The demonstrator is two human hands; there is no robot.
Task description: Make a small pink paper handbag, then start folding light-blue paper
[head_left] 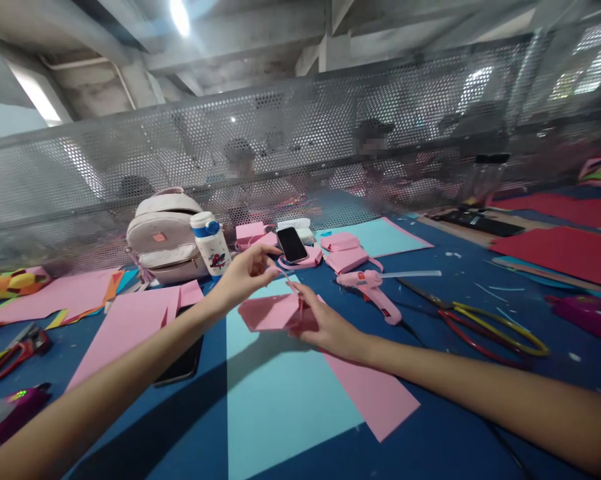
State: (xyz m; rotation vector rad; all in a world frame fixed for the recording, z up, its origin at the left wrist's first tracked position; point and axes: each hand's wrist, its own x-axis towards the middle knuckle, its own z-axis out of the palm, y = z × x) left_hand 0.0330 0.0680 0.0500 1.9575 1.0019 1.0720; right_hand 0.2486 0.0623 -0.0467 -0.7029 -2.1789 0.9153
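Observation:
My right hand grips a small folded pink paper bag by its right end, above a light blue sheet. A thin pink paper strip rises from the bag's right side. Its upper end is pinched between the thumb and fingers of my left hand. Beneath my right forearm a pink sheet lies partly over the blue one. Finished-looking pink paper bags sit farther back, beside a phone propped at a tilt.
To the right lie a pink glue gun with a glue stick in it and large scissors. A white bottle and a backpack stand back left. Behind runs a perforated metal screen. Red sheets lie far right.

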